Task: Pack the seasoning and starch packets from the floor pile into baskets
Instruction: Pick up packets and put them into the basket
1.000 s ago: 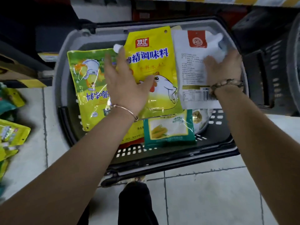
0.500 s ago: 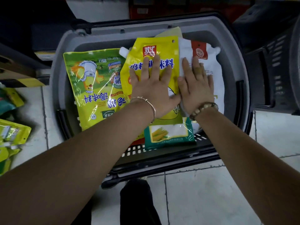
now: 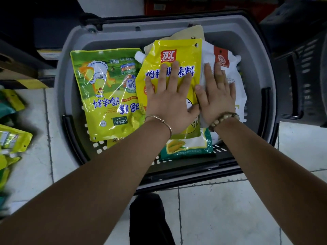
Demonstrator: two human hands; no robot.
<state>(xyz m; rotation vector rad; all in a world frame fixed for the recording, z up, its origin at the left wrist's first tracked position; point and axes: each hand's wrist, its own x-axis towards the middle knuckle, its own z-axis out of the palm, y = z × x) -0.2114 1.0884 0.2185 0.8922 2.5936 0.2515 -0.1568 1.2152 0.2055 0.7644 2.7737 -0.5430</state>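
A grey basket [image 3: 256, 55] sits on the floor ahead of me, holding several packets. My left hand [image 3: 169, 101] lies flat, fingers straight, pressing on a yellow seasoning pouch [image 3: 177, 50]. My right hand [image 3: 217, 96] presses flat on a white packet with a red label [image 3: 228, 68] beside it. A green-yellow chicken seasoning packet [image 3: 104, 92] lies at the basket's left. A green corn starch packet [image 3: 187, 147] pokes out beneath my wrists. A beige packet [image 3: 191, 33] shows behind the yellow pouch.
More yellow and green packets [image 3: 12, 138] lie piled on the white floor tiles at the left edge. A second dark basket [image 3: 304, 82] stands at the right. Dark shelving and a cardboard box edge [image 3: 19, 75] sit behind the grey basket. My dark shoe [image 3: 148, 218] is below.
Both hands came together from apart and pushed the yellow pouch and white packet down flat into the basket; in the last half second they have hardly moved.
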